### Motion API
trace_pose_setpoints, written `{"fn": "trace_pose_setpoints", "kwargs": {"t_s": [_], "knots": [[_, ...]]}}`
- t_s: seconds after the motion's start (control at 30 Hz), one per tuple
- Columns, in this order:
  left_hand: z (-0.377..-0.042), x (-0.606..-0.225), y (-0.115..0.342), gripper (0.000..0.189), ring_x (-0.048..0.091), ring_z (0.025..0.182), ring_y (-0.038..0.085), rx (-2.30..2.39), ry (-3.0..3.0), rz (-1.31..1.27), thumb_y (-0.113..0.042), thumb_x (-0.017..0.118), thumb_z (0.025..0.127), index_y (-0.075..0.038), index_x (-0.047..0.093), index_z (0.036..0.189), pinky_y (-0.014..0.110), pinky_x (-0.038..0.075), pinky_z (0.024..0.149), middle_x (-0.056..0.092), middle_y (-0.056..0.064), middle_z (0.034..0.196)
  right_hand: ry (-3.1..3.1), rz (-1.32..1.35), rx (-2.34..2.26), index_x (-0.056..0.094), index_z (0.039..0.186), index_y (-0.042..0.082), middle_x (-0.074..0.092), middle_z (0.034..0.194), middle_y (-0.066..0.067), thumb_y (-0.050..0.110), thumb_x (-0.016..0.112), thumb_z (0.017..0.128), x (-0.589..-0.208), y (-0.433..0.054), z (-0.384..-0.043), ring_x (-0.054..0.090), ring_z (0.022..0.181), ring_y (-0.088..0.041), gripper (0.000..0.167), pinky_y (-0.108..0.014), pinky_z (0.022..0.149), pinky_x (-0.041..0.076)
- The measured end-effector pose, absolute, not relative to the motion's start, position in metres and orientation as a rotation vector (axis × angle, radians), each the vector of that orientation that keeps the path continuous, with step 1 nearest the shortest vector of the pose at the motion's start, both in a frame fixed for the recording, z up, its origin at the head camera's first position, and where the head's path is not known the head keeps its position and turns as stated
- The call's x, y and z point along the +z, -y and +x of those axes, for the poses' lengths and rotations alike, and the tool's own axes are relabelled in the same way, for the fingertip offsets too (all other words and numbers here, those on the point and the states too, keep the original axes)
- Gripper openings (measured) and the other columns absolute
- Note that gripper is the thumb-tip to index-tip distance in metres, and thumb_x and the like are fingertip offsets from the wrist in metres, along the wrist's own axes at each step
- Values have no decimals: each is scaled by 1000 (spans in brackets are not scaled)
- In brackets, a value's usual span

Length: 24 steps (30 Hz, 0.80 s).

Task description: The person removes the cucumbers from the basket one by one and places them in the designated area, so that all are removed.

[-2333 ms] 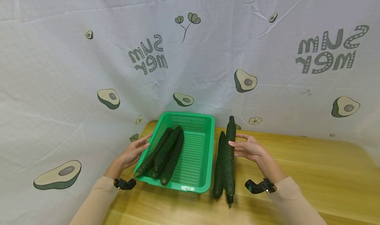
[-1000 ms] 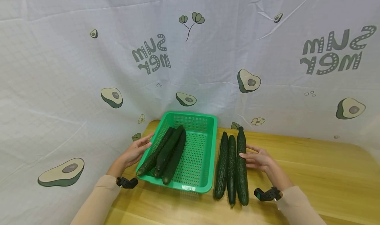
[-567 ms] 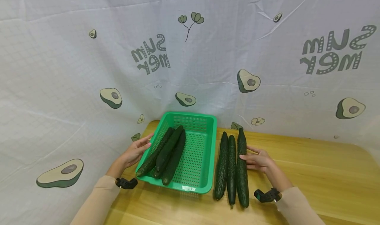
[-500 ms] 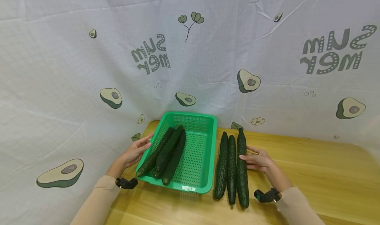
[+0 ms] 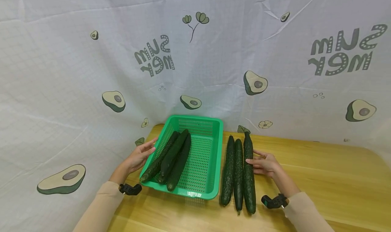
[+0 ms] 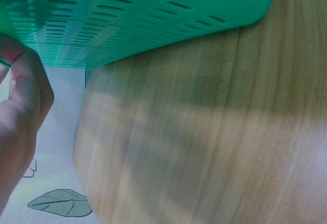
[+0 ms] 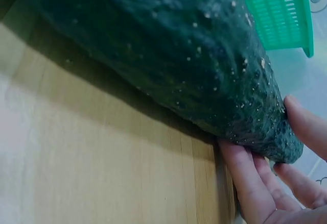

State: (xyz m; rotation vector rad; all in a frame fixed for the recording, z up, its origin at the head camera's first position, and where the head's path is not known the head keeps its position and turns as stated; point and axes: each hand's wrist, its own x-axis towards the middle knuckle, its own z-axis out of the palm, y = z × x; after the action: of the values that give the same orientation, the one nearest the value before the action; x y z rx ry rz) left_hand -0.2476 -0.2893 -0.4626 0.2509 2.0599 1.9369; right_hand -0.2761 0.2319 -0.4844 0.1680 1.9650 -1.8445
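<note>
A green plastic basket (image 5: pixel 216 157) stands on the table, with several dark green cucumbers (image 5: pixel 175 152) heaped along its left side. My left hand (image 5: pixel 138 157) holds the basket's left rim; in the left wrist view, the bent fingers (image 6: pixel 23 63) are at the rim. To the right of the basket, three cucumbers lie lengthwise side by side: a left one (image 5: pixel 227 172), a thinner middle one (image 5: pixel 238 177) and a right one (image 5: pixel 249 188). My right hand (image 5: pixel 265 163) grips the right cucumber, thumb on top and other fingers low along its far side in the right wrist view.
The wooden table (image 5: pixel 320 181) extends to the right of my right hand. A white cloth (image 5: pixel 213 55) printed with avocados hangs right behind the table's back edge and along the left. Both wrists carry black camera straps (image 5: pixel 129 189).
My right hand has moved the gripped cucumber rightward and a little nearer, off the others and down to the right of the thinner one, which now shows. My left hand stays at the rim.
</note>
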Motion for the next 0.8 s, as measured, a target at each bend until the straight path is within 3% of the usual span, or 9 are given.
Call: {"fn": "trace_pose_setpoints", "kwargs": {"t_s": [0.43, 0.5, 0.73, 0.8], "knots": [[-248, -461, 289, 61, -2, 150, 37, 1944, -2068, 251, -15, 47, 108, -10, 17, 161, 45, 10, 117, -3, 22, 163, -1981, 157, -1795, 17, 157, -3, 28, 151, -36, 10, 70, 95, -478, -234, -280, 40, 132, -50, 83, -47, 85, 56], [-248, -461, 288, 61, -1, 150, 36, 1947, -2066, 242, -15, 47, 108, -11, 18, 161, 41, 15, 117, -3, 22, 164, -1980, 161, -1795, 18, 157, -3, 34, 149, -35, 9, 70, 95, -477, -235, -280, 42, 131, -50, 82, -48, 85, 56], [-247, -463, 289, 61, -4, 150, 34, 1935, -2063, 235, -18, 47, 108, -13, 18, 161, 35, 20, 116, -4, 20, 164, -1984, 168, -1796, 19, 156, -5, 30, 150, -37, 9, 72, 93, -477, -233, -278, 63, 113, -39, 84, -45, 81, 57], [-247, -463, 290, 61, -3, 150, 34, 1928, -2068, 237, -18, 47, 108, -13, 18, 161, 28, 25, 113, -4, 20, 164, -1997, 169, -1786, 19, 156, -5, 31, 150, -36, 9, 72, 93, -476, -233, -278, 64, 111, -38, 84, -45, 81, 58]]}}
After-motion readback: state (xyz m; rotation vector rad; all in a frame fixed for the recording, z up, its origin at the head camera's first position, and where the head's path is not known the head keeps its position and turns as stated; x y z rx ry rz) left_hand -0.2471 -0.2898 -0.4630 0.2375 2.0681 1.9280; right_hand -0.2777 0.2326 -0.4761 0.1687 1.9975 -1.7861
